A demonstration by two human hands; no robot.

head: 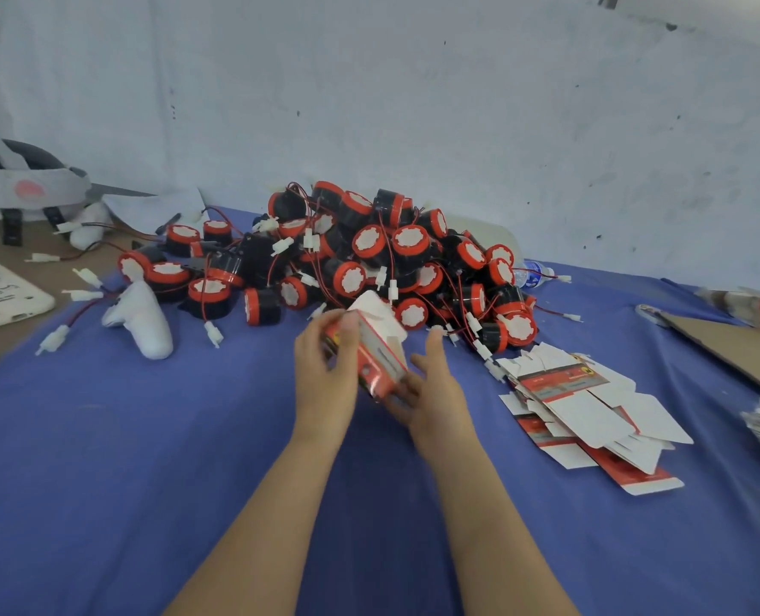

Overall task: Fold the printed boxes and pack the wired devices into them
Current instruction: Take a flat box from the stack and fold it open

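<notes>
Blue cloth (147, 437) covers the table, and above its middle both hands meet at a partly folded red and white printed box (382, 353), tilted with its white flaps open at the top. The left hand (324, 371) grips the box's left side, thumb curled across the front. The right hand (431, 389) lies against the lower right corner, fingers fairly straight; blur hides whether it actually grips. Behind them lies a heap of red and black wired devices (391, 260), and flat unfolded boxes (582, 406) lie scattered just to the right.
</notes>
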